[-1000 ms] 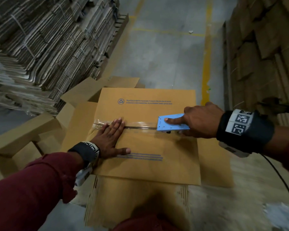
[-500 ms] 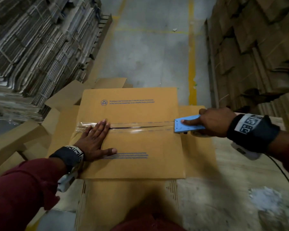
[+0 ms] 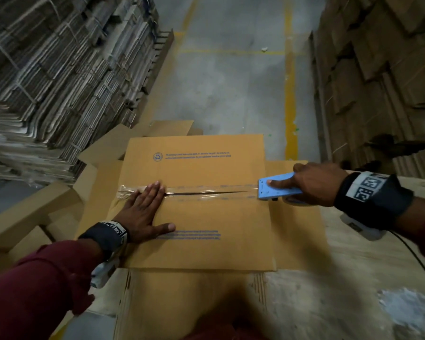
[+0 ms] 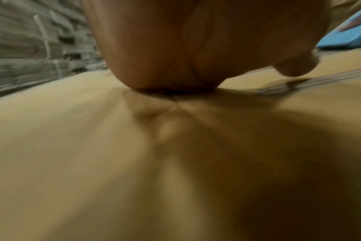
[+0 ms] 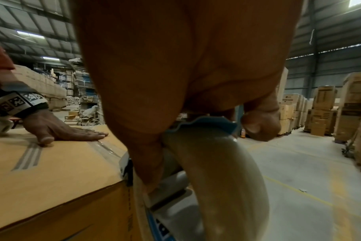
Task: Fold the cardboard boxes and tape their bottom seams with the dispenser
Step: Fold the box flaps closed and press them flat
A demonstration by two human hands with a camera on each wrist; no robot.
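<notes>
Two hands work: left hand (image 3: 143, 212) flat on the box (image 3: 206, 217), right hand (image 3: 314, 185) gripping the dispenser (image 3: 277, 187).

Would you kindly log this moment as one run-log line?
step: taping bottom seam | left hand: flat on cardboard box | right hand: grips tape dispenser at box's right edge | tape: spans seam

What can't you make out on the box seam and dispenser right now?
- Seam's left end, head view: left hand covers it.
- Tape dispenser blade and contact with the box: right hand hides it.
- Left wrist view: palm fills it, blurred.
- Printed text: too small.
</notes>
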